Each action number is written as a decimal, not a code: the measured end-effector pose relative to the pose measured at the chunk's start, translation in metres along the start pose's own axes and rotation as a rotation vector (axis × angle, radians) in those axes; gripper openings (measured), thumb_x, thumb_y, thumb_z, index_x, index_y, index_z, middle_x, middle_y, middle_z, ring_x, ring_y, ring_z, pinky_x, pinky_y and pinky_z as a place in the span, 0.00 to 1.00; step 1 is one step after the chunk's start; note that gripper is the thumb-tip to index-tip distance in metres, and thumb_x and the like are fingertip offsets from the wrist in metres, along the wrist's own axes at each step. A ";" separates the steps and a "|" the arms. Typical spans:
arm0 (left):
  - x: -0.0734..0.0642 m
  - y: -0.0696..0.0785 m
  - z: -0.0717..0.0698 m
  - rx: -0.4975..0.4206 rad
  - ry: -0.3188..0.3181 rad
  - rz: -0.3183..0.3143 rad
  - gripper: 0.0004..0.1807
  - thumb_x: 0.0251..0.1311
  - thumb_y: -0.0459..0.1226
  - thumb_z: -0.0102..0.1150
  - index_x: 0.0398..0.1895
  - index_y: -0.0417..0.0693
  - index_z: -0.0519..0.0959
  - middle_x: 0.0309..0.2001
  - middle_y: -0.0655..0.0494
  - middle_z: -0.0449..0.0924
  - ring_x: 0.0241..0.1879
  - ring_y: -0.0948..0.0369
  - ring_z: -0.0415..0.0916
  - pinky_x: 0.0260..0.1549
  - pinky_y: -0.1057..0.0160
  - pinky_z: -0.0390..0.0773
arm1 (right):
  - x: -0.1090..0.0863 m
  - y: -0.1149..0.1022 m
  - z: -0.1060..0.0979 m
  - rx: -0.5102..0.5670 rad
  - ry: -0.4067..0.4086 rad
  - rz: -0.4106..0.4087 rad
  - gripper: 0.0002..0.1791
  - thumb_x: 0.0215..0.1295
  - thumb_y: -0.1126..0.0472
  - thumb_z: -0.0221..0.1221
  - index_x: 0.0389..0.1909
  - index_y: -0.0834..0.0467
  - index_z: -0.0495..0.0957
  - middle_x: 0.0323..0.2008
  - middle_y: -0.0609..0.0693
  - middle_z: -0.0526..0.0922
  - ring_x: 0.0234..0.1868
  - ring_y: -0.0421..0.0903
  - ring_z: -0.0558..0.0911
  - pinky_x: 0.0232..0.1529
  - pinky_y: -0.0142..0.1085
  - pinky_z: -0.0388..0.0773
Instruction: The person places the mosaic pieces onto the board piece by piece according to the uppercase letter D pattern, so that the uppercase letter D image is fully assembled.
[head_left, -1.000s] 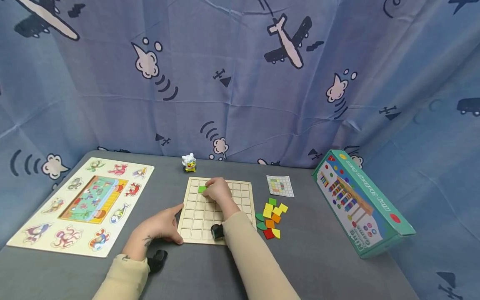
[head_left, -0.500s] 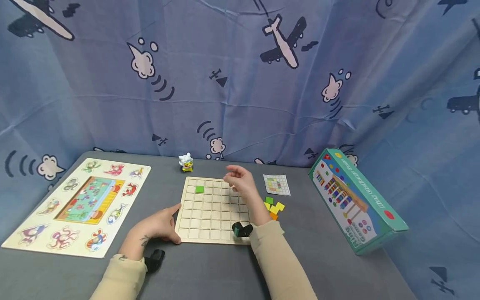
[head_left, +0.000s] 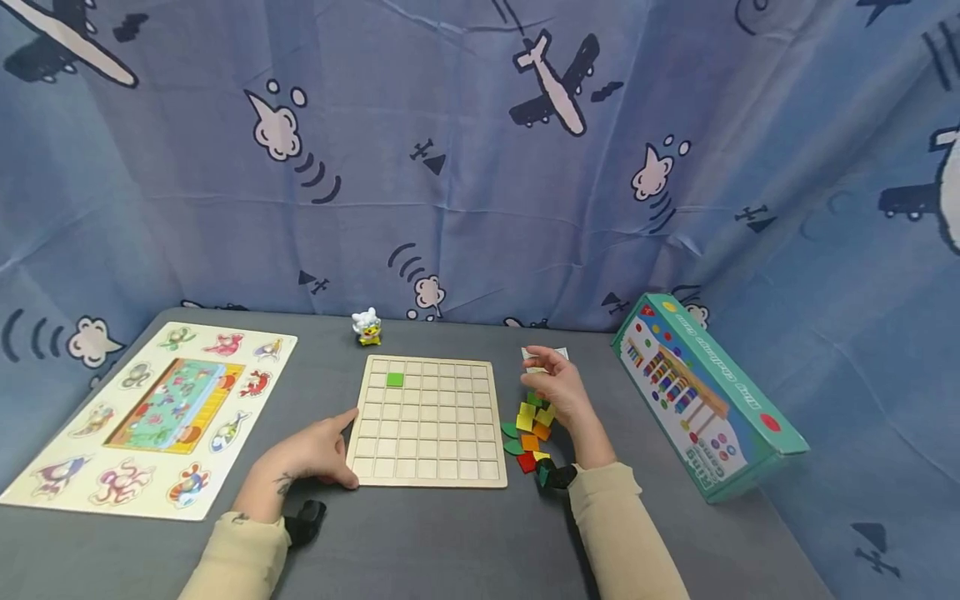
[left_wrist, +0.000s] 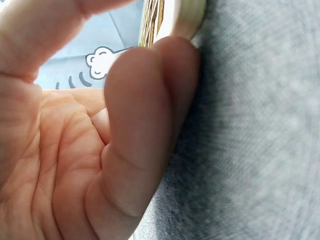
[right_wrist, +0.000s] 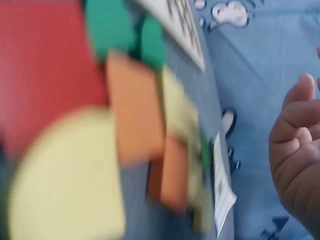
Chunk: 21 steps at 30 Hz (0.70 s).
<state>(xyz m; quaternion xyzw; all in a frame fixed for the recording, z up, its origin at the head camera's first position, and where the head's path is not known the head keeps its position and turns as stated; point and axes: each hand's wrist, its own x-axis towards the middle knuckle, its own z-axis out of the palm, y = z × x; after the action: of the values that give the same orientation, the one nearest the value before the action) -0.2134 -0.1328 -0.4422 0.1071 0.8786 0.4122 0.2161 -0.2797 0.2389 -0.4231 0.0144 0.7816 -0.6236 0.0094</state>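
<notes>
A pale wooden grid board (head_left: 427,423) lies on the table, with one green square tile (head_left: 394,380) near its upper left corner. My left hand (head_left: 315,450) rests at the board's left side, index finger reaching along the edge and thumb at the lower corner. In the left wrist view the thumb (left_wrist: 132,130) is right at the board's rim (left_wrist: 187,17). My right hand (head_left: 558,387) hovers above a group of loose tiles, fingers loosely bent, with nothing between them. Beneath it lie yellow tiles (head_left: 526,415), orange tiles (head_left: 529,442), a red tile (head_left: 526,462) and green leaf-shaped pieces (head_left: 513,447).
A pattern card (right_wrist: 220,195) lies behind the tiles, partly covered by the right hand in the head view. To the right stands a green game box (head_left: 708,400). A picture puzzle board (head_left: 157,417) is at left, and a small white-and-yellow figurine (head_left: 367,326) at the back.
My right hand has let go of the green tile, left it on the board and moved right over the loose tiles. The left hand has stayed at the board's edge.
</notes>
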 end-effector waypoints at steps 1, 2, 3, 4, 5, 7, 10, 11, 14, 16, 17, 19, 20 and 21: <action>0.000 0.000 0.000 -0.002 0.001 0.001 0.61 0.30 0.30 0.75 0.71 0.34 0.48 0.16 0.52 0.71 0.13 0.62 0.65 0.16 0.64 0.66 | 0.000 0.002 -0.004 -0.018 0.000 0.001 0.28 0.56 0.68 0.59 0.60 0.60 0.68 0.47 0.57 0.74 0.31 0.38 0.73 0.29 0.33 0.69; 0.000 0.000 0.000 -0.002 0.002 0.002 0.61 0.30 0.30 0.75 0.71 0.35 0.48 0.16 0.52 0.71 0.13 0.62 0.65 0.16 0.64 0.67 | -0.001 0.005 -0.008 -0.030 -0.004 0.002 0.28 0.56 0.69 0.59 0.60 0.61 0.68 0.48 0.60 0.73 0.30 0.39 0.73 0.28 0.33 0.69; 0.000 -0.001 0.000 0.001 0.004 0.005 0.61 0.30 0.30 0.75 0.71 0.35 0.48 0.16 0.52 0.71 0.13 0.62 0.65 0.15 0.64 0.67 | -0.001 0.007 -0.012 -0.041 -0.010 0.006 0.28 0.56 0.69 0.59 0.60 0.63 0.68 0.49 0.62 0.72 0.29 0.38 0.73 0.27 0.33 0.69; 0.000 -0.002 0.001 0.000 0.004 0.008 0.61 0.30 0.30 0.75 0.71 0.35 0.48 0.16 0.52 0.71 0.13 0.61 0.65 0.15 0.63 0.67 | -0.003 0.005 -0.014 -0.052 -0.015 0.015 0.28 0.56 0.69 0.58 0.60 0.64 0.67 0.50 0.64 0.72 0.29 0.38 0.73 0.27 0.33 0.69; 0.000 -0.003 0.001 -0.001 0.003 0.012 0.61 0.30 0.30 0.75 0.71 0.35 0.48 0.16 0.52 0.71 0.13 0.61 0.65 0.15 0.63 0.67 | -0.003 0.006 -0.017 -0.069 -0.022 0.025 0.28 0.56 0.70 0.58 0.60 0.64 0.67 0.51 0.65 0.71 0.29 0.39 0.73 0.27 0.33 0.69; 0.001 -0.004 0.001 0.001 0.004 0.020 0.61 0.30 0.30 0.75 0.71 0.34 0.48 0.16 0.52 0.71 0.13 0.61 0.65 0.15 0.63 0.67 | -0.003 0.009 -0.021 -0.092 -0.035 0.042 0.28 0.55 0.72 0.58 0.60 0.66 0.67 0.52 0.67 0.71 0.26 0.40 0.71 0.23 0.33 0.67; 0.000 -0.004 0.001 -0.005 0.004 0.024 0.61 0.29 0.30 0.75 0.70 0.34 0.48 0.16 0.52 0.71 0.13 0.62 0.65 0.15 0.63 0.67 | 0.000 0.010 -0.025 -0.168 -0.028 0.090 0.28 0.51 0.74 0.59 0.58 0.66 0.69 0.49 0.66 0.73 0.25 0.43 0.69 0.23 0.33 0.65; 0.000 -0.004 0.001 -0.004 0.005 0.021 0.61 0.29 0.30 0.75 0.70 0.34 0.48 0.16 0.52 0.71 0.13 0.62 0.65 0.15 0.63 0.67 | 0.003 0.014 -0.026 -0.197 -0.023 0.105 0.28 0.50 0.74 0.59 0.56 0.66 0.70 0.47 0.64 0.74 0.25 0.44 0.68 0.23 0.33 0.65; -0.001 -0.003 0.001 -0.004 0.006 0.012 0.61 0.30 0.30 0.75 0.70 0.34 0.48 0.16 0.52 0.71 0.13 0.62 0.65 0.15 0.63 0.67 | 0.005 0.017 -0.026 -0.298 -0.018 0.135 0.25 0.47 0.75 0.60 0.51 0.67 0.74 0.38 0.59 0.76 0.26 0.45 0.68 0.24 0.34 0.67; -0.001 -0.002 0.000 -0.005 0.005 0.010 0.61 0.30 0.30 0.75 0.70 0.34 0.48 0.16 0.52 0.71 0.13 0.62 0.65 0.15 0.63 0.67 | 0.006 0.019 -0.025 -0.362 -0.021 0.148 0.24 0.45 0.75 0.60 0.48 0.67 0.75 0.34 0.56 0.74 0.27 0.46 0.68 0.25 0.34 0.67; -0.001 -0.002 0.000 -0.006 0.005 0.010 0.61 0.30 0.30 0.75 0.70 0.34 0.48 0.16 0.52 0.71 0.13 0.62 0.65 0.15 0.64 0.67 | 0.007 0.019 -0.024 -0.392 -0.020 0.151 0.23 0.44 0.75 0.60 0.47 0.68 0.76 0.33 0.55 0.74 0.28 0.46 0.68 0.25 0.34 0.67; -0.001 -0.002 0.000 -0.013 0.002 0.011 0.61 0.30 0.30 0.75 0.70 0.34 0.48 0.16 0.52 0.71 0.13 0.62 0.65 0.15 0.64 0.66 | 0.007 0.020 -0.022 -0.444 -0.019 0.155 0.21 0.43 0.75 0.60 0.44 0.68 0.77 0.35 0.57 0.74 0.28 0.47 0.68 0.24 0.34 0.66; -0.001 -0.002 0.000 -0.014 0.001 0.010 0.61 0.30 0.30 0.75 0.70 0.34 0.48 0.16 0.52 0.71 0.13 0.62 0.65 0.15 0.64 0.66 | 0.007 0.020 -0.021 -0.470 -0.016 0.156 0.21 0.43 0.75 0.60 0.43 0.68 0.77 0.36 0.59 0.74 0.28 0.47 0.68 0.24 0.33 0.67; -0.001 -0.002 0.000 -0.015 0.001 0.010 0.61 0.30 0.30 0.75 0.70 0.34 0.48 0.16 0.52 0.71 0.13 0.62 0.65 0.15 0.64 0.66 | 0.007 0.019 -0.020 -0.492 -0.010 0.158 0.20 0.42 0.75 0.60 0.42 0.68 0.78 0.40 0.61 0.75 0.29 0.47 0.68 0.24 0.33 0.67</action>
<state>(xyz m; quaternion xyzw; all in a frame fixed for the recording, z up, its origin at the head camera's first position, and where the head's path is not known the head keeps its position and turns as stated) -0.2123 -0.1340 -0.4432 0.1095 0.8750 0.4200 0.2145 -0.2863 0.2627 -0.4379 0.0696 0.9062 -0.4118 0.0655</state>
